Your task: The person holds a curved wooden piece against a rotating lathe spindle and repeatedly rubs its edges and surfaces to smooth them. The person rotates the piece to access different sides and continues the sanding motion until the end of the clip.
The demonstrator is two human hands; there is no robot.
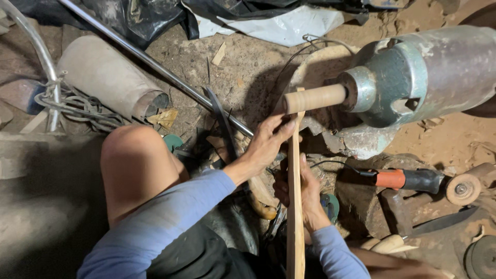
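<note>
Down on the dirt floor point(248, 62), the left hand point(266, 142) and right hand point(305, 194) are both gripping a wooden stick point(295, 206), steadying its tip against the motor point(429, 72) drum point(315, 98).

A long, flat wooden slat point(295, 206), pale brown and narrow, stands nearly vertical in the lower centre of the frame. Its upper end touches a tan cylindrical drum point(315, 98) fixed on the shaft of a greenish, worn motor point(423, 72) at upper right, lying horizontally.
</note>
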